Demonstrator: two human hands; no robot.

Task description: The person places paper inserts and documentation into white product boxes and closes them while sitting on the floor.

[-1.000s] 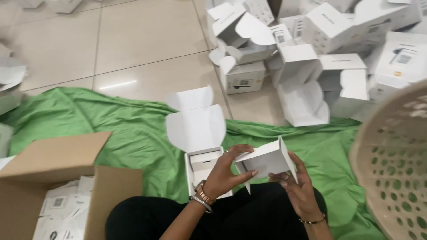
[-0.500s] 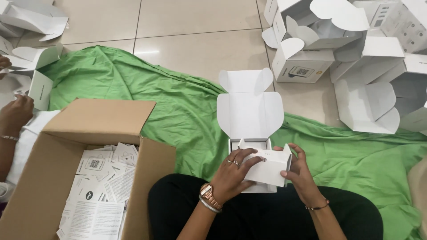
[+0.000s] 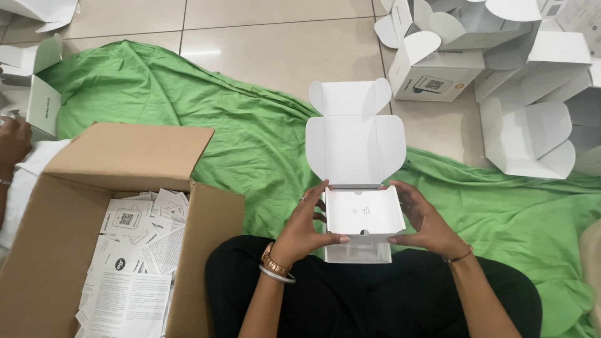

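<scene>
While you sit cross-legged on the green cloth (image 3: pixel 263 144), your left hand (image 3: pixel 305 223) and right hand (image 3: pixel 424 220) curl half-closed on opposite edges of the white cardboard insert tray (image 3: pixel 364 211), held over the open white carton (image 3: pixel 354 156) at your lap; fingertips pinch, palms clear

Beside, left: brown corrugated box (image 3: pixel 119 206) of printed paper leaflets (image 3: pixel 134 250)

Far left: another person's hand (image 3: pixel 12 141), cut off by the frame

Beyond: open white cartons (image 3: pixel 494 81) on the tiled floor (image 3: pixel 275 37)

Risk, as judged: uneven pressure could tilt the tray so it jams or creases a wall

Hidden: carton interior beneath the tray; tray markings too small to make out
</scene>
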